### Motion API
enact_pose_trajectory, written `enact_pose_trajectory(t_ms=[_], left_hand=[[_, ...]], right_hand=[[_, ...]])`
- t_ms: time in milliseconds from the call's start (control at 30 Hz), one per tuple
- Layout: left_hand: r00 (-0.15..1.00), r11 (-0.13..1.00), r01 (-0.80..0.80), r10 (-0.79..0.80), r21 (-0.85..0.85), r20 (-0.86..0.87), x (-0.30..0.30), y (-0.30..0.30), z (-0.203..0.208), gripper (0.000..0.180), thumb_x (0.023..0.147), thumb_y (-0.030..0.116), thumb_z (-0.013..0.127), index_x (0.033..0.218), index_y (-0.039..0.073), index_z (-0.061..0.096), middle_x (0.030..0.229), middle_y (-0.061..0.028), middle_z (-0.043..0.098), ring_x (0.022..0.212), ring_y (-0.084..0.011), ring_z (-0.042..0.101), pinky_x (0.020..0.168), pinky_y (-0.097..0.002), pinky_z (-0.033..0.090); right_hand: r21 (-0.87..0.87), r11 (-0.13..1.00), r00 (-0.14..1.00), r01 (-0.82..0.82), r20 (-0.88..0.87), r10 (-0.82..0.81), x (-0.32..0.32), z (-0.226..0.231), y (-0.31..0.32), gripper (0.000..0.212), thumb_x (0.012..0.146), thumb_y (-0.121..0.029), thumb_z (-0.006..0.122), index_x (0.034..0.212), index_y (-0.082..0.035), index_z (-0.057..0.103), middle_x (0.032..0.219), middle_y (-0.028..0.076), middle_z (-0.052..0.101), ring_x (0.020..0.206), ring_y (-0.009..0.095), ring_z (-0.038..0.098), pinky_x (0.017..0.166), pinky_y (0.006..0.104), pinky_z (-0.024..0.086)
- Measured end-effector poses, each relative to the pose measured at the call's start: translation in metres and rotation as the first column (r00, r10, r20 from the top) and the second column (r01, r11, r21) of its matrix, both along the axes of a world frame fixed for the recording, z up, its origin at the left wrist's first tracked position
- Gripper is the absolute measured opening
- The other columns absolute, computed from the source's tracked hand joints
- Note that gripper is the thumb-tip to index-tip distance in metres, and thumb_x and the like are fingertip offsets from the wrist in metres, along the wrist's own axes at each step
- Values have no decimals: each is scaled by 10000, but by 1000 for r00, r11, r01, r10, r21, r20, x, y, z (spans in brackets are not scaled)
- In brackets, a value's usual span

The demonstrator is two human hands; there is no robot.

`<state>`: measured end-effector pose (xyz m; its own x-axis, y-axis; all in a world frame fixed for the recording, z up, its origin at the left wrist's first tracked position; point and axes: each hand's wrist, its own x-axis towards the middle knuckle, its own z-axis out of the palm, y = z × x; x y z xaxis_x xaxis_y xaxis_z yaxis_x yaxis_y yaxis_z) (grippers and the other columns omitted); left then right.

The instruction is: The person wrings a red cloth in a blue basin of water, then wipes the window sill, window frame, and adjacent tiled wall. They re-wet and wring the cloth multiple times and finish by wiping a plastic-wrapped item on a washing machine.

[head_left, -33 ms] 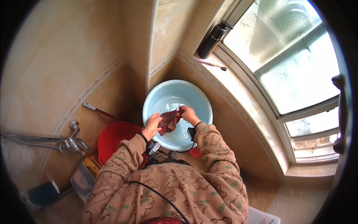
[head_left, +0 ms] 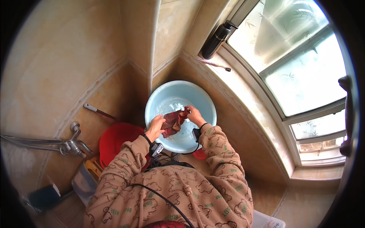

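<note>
Over a light blue basin (head_left: 210, 99) with clear water in it, a dark red piece of cloth (head_left: 172, 121) is stretched between my two hands. The cloth looks wet and folded, with a lighter tan patch near its middle; I cannot tell what kind of garment it is. My left hand (head_left: 155, 128) pinches its left end, thumb on top. At the upper right end, the fingers of my right hand (head_left: 195, 116) are closed on a bunched part. Both hands are above the water, inside the basin's rim.
A red basin (head_left: 114, 142) stands left of the blue one, below a wall tap (head_left: 72, 146). A long handle (head_left: 99, 111) leans by the wall. On the right windowsill are a black pump bottle (head_left: 216, 41) and a toothbrush (head_left: 216, 65). Cables hang near my wrists.
The folds of the cloth lie slightly differently, and its right end has shifted a little. My hands stay in nearly the same place.
</note>
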<state>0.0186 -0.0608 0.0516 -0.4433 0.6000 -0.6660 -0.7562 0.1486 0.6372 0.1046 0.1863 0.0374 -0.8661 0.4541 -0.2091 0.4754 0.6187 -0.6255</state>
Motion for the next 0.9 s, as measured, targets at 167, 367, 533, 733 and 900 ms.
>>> enact_pose_trajectory(t_ms=[167, 367, 533, 733, 900], left_hand=[[996, 990, -46, 56, -133, 71, 5, 14, -9, 751, 906, 249, 618, 1549, 124, 251, 1589, -132, 235, 1468, -344, 157, 1036, -690, 286], [978, 969, -107, 142, -223, 150, 9, 34, -3, 731, 940, 338, 573, 1549, 135, 223, 1628, -130, 153, 1477, -388, 116, 1017, -767, 225], [947, 982, -43, 99, -184, 306, 11, 47, -36, 554, 1025, 479, 349, 1467, 149, 404, 1556, -133, 360, 1416, -457, 277, 1032, -793, 145], [890, 962, -273, 240, 31, 388, 1, 52, -86, 393, 1043, 437, 340, 1141, 171, 612, 1054, -81, 705, 769, -279, 660, 718, -498, 553], [880, 952, -293, 233, 87, 414, -3, 52, -96, 238, 1009, 222, 480, 1117, 61, 619, 1065, -134, 693, 902, -295, 704, 769, -453, 574]], right_hand=[[-56, 948, 887, 315, 372, -273, -3, 9, 29, 653, 851, -398, 708, 1317, 17, 516, 1173, 231, 657, 927, 361, 702, 718, 427, 588], [117, 984, 930, 134, 329, -165, -20, -44, 0, 789, 796, -457, 764, 1290, 80, 466, 1156, 217, 660, 853, 403, 708, 607, 419, 601], [-546, 831, 965, 101, 256, 51, -30, -46, -31, 571, 817, -274, 776, 1276, -47, 522, 1112, 129, 662, 983, 296, 685, 768, 453, 598], [-895, 445, 982, 31, 111, 155, -25, 19, -53, 378, 964, -345, 637, 1279, -146, 579, 1132, 32, 645, 977, 172, 623, 768, 353, 537], [-930, 364, 987, 56, 107, 121, -23, 24, -32, 335, 1007, -330, 555, 1268, -129, 619, 1133, 22, 664, 952, 161, 648, 718, 342, 549]])
